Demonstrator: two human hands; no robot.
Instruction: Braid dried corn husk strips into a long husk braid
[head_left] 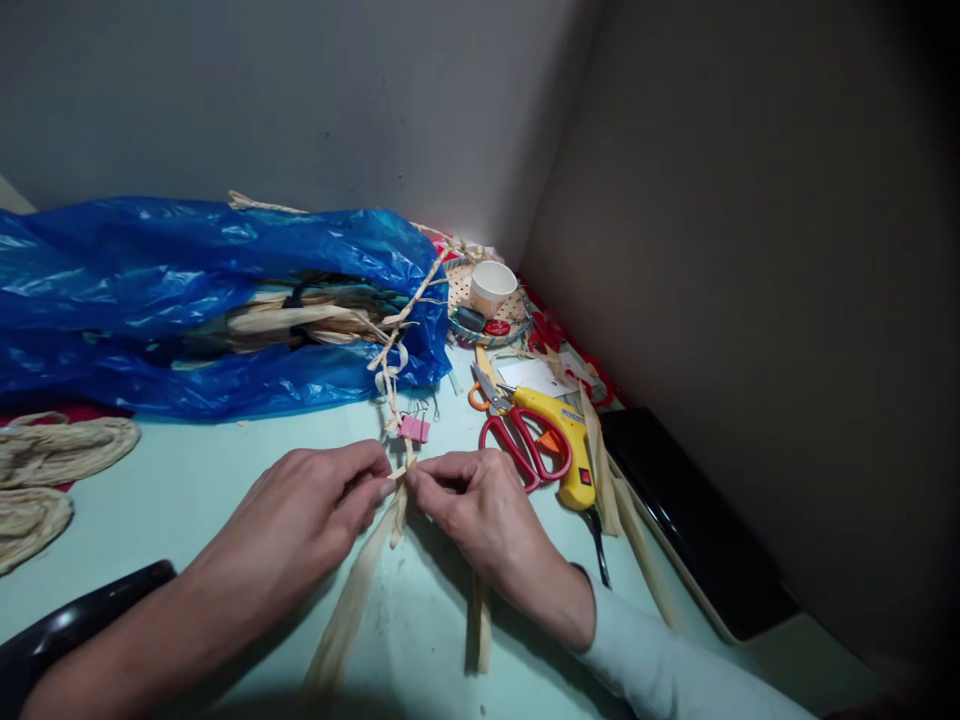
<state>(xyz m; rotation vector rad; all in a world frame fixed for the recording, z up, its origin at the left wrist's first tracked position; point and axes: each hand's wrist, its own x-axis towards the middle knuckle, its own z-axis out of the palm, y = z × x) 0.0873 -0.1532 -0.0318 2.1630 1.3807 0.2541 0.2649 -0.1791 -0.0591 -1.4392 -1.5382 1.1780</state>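
My left hand (304,515) and my right hand (480,510) meet at the middle of the pale green table (187,480), each pinching tan straw strips (397,500). The strips form a thin braid (390,385) that runs away from me toward a blue plastic bag (112,290). A pink binder clip (414,428) is clamped on the braid just beyond my fingertips. Loose strip ends (352,610) trail toward me under both wrists.
Red-handled scissors (525,445) and a yellow glue gun (566,440) lie right of my hands. A woven tray (514,315) with a white cup (493,285) sits in the corner. Braided coils (52,450) lie at the left. A black object (697,530) lies along the right wall.
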